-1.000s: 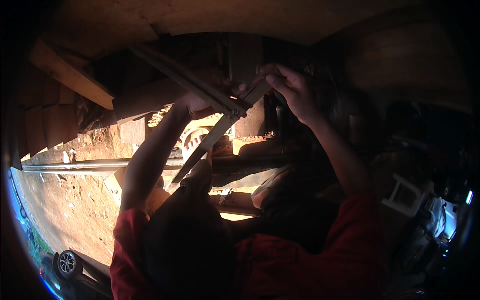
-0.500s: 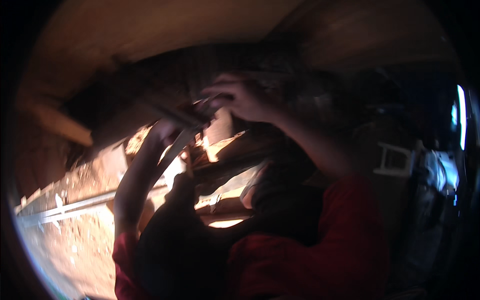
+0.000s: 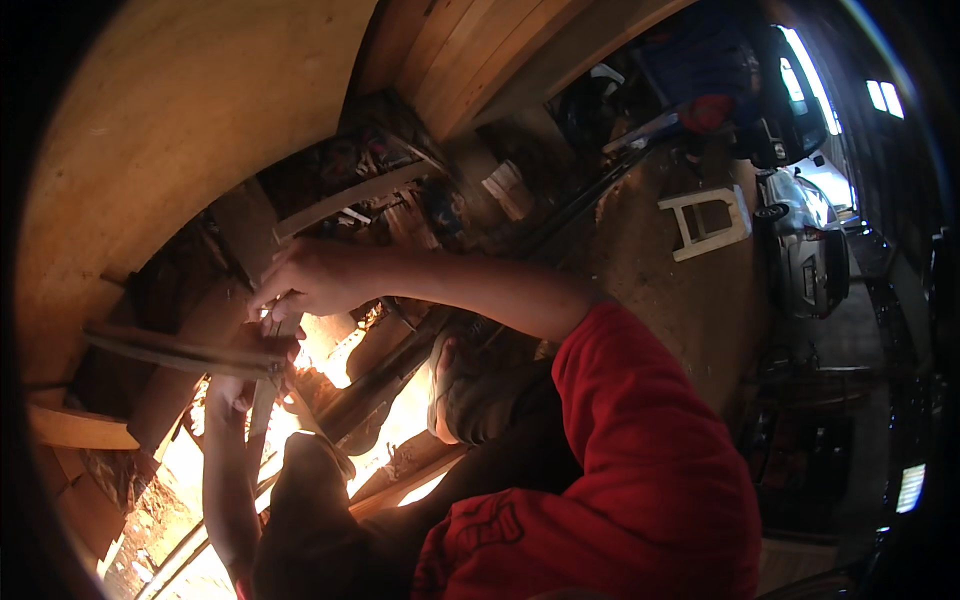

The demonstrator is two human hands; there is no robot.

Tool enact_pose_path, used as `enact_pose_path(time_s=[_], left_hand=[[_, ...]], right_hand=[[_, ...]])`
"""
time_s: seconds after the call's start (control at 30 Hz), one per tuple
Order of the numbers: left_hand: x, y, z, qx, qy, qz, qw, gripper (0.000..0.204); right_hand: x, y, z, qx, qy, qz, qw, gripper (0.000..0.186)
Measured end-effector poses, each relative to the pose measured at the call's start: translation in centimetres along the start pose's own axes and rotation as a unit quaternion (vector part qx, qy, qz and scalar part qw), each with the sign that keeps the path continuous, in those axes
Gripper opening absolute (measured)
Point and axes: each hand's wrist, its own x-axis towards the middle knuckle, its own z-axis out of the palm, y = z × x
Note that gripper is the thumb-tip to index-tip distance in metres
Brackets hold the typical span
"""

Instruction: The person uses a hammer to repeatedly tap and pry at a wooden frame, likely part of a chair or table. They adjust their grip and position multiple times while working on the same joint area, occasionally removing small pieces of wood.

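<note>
Two narrow wooden strips meet at a corner in front of me: one wooden strip [image 3: 165,346] reaches out to the left, and the other [image 3: 262,415] runs down toward my left forearm. Closed around the strips near where they meet is my left hand [image 3: 236,390], its fingers partly hidden behind them. Just above this corner is my right hand [image 3: 310,280], its fingers bent and pinched together. A small bright spot shows at its fingertips, but what they hold is too small to name.
A large curved wooden panel [image 3: 200,110] fills the upper left. Wood scraps [image 3: 405,215] lie beyond my hands. A white plastic stool [image 3: 738,215] lies on its side on the floor at right, with a parked car [image 3: 808,262] behind it. Another person [image 3: 706,112] is farther back.
The view has turned and sharpened, so the stool and car now show more fully. Both hands, with the strips, appear farther left and lower in the picture.
</note>
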Motion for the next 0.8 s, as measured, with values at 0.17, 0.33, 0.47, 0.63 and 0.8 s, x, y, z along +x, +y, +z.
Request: enact_pose_path(time_s=[0.17, 0.33, 0.47, 0.63, 0.8], left_hand=[[-0.1, -0.8, 0.9, -0.116, -0.01, 0.049, 0.992, 0.043], [0.0, -0.5, 0.7, 0.055, -0.016, -0.034, 0.998, 0.044], [0.4, -0.9, 0.9, 0.004, -0.033, -0.042, 0.999, 0.043], [1.5, -1.9, -0.3, -0.055, -0.054, -0.056, 0.995, 0.039], [3.1, -2.6, -3.6, 0.028, -0.021, 0.015, 0.999, 0.039]], right_hand=[[-1.4, 0.1, -0.3, 0.078, 0.011, 0.068, 0.995, 0.031], [-2.1, 0.2, 0.3, 0.027, 0.033, 0.065, 0.997, 0.027], [-2.3, 0.2, 0.5, -0.01, 0.013, 0.102, 0.995, 0.029], [-2.9, 1.6, 1.4, 0.054, 0.046, 0.09, 0.993, 0.045], [-5.2, 9.4, 1.5, 0.034, 0.234, 0.139, 0.962, 0.054]])
